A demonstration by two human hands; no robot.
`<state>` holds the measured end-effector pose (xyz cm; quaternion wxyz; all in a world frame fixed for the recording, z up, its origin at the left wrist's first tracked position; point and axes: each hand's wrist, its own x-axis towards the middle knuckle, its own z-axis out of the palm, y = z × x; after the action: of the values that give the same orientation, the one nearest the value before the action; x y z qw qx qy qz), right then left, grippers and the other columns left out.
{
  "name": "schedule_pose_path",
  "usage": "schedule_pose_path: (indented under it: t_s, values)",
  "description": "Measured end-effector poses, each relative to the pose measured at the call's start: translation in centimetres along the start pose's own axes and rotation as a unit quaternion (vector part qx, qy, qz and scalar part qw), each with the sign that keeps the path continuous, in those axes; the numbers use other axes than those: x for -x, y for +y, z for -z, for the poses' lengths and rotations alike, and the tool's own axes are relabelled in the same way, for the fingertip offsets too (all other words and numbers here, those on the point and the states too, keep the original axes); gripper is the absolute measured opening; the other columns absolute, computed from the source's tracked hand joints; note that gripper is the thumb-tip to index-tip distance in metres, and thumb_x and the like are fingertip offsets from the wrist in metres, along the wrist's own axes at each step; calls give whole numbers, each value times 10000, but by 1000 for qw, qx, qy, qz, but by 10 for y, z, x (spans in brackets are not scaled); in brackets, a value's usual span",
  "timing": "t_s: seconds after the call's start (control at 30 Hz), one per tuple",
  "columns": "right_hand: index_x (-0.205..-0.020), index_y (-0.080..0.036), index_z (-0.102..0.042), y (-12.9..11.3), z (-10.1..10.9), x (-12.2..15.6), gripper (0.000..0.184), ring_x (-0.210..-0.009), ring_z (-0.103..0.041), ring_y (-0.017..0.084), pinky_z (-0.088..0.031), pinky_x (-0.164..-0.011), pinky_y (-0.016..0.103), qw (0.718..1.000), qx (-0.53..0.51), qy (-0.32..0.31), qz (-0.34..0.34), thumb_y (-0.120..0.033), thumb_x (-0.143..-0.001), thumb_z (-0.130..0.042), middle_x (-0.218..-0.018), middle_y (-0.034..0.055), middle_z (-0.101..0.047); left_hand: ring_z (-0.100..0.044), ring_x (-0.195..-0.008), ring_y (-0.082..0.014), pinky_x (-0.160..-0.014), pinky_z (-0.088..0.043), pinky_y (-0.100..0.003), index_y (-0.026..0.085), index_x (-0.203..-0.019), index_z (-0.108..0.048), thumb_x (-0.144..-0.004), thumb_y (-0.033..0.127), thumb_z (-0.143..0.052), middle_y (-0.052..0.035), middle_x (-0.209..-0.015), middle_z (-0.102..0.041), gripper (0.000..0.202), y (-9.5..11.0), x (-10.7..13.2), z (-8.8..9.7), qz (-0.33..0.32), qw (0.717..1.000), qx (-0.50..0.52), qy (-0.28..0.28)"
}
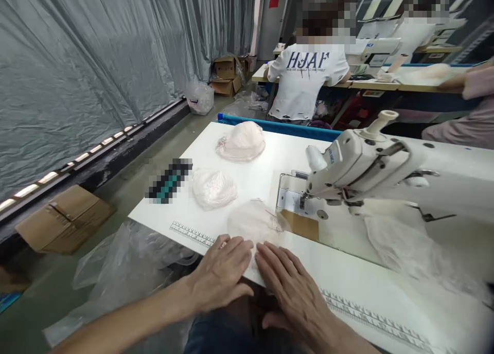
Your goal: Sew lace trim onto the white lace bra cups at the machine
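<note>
The cloth (252,223) lies at the front edge of the counter (278,161), just beside the machine (360,156), probably for easy reach. The left hand (224,266) and right hand (290,279) lie on its near end, each grip loose, fingers extended, seemingly smoothing it. One cap (246,140) and a second cap (214,189) sit farther back, likely out of the way.
</note>
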<state>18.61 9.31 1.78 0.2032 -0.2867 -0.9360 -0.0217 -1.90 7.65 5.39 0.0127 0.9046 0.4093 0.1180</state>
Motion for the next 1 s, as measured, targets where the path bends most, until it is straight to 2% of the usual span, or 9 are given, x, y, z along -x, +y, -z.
schedule_pose_path:
  t_s: [0.13,0.2,0.27,0.37,0.43,0.53,0.63,0.77,1.0]
  values:
    - [-1177,-120,-524,-19,4,22,311,-1005,-543,218,-421,-829,365,998,-13,28,-47,-133,-888,-409,-1116,134,-614,-569,-981,-218,-858,-415,-345,99,-993,-578,-876,134,-458,-120,-1038,-643,171,23,11,-36,-62,985,-36,160]
    - [-1057,-153,-564,-26,17,27,281,-837,-563,189,-433,-728,333,992,-94,23,-78,-99,-901,-337,-963,103,-633,-596,-776,-178,-724,-438,-301,119,-896,-607,-869,77,-427,-73,-824,-662,187,31,12,-34,-50,986,56,150]
    - [-962,-188,-564,-28,38,27,210,-731,-544,168,-424,-664,305,961,-224,-26,-159,-172,-923,-358,-822,53,-609,-566,-666,-146,-633,-424,-259,131,-825,-619,-871,130,-458,-36,-718,-627,168,36,11,-17,40,967,247,54]
    - [-974,-208,-516,-24,74,22,131,-590,-462,117,-366,-537,230,839,-440,-143,-287,-303,-885,-506,-667,-34,-508,-512,-603,-105,-552,-381,-198,128,-780,-623,-802,268,-606,6,-662,-581,142,37,3,17,185,805,548,-129]
    - [-1015,-214,-493,-19,92,18,230,-520,-357,85,-287,-477,202,772,-522,-178,-316,-328,-837,-581,-587,-82,-381,-472,-572,-89,-535,-357,-188,113,-747,-620,-720,311,-690,21,-617,-542,212,37,-6,30,233,712,640,-171]
    - [-1021,-204,-500,-13,99,18,296,-510,-259,73,-223,-462,196,739,-558,-175,-336,-311,-783,-639,-554,-103,-251,-478,-587,-97,-565,-367,-201,99,-699,-617,-622,285,-756,12,-610,-546,245,42,-19,29,270,658,682,-170]
    - [-1004,-189,-517,-9,94,24,310,-538,-313,73,-263,-482,191,743,-553,-150,-346,-285,-747,-662,-587,-90,-327,-486,-596,-103,-574,-367,-207,102,-708,-626,-596,256,-760,5,-625,-563,233,45,-26,18,281,668,670,-159]
    - [-1028,-185,-509,-3,89,36,300,-705,-503,109,-396,-624,215,752,-566,-120,-315,-230,-759,-633,-793,-23,-550,-459,-596,-95,-569,-341,-196,117,-733,-631,-606,207,-730,26,-620,-547,185,43,-32,12,264,735,605,-154]
    - [-1068,-178,-525,5,90,46,287,-761,-571,146,-438,-675,252,748,-578,-148,-291,-240,-795,-585,-840,10,-633,-474,-646,-110,-589,-349,-197,131,-775,-637,-613,217,-720,21,-684,-559,201,42,-44,17,234,786,541,-184]
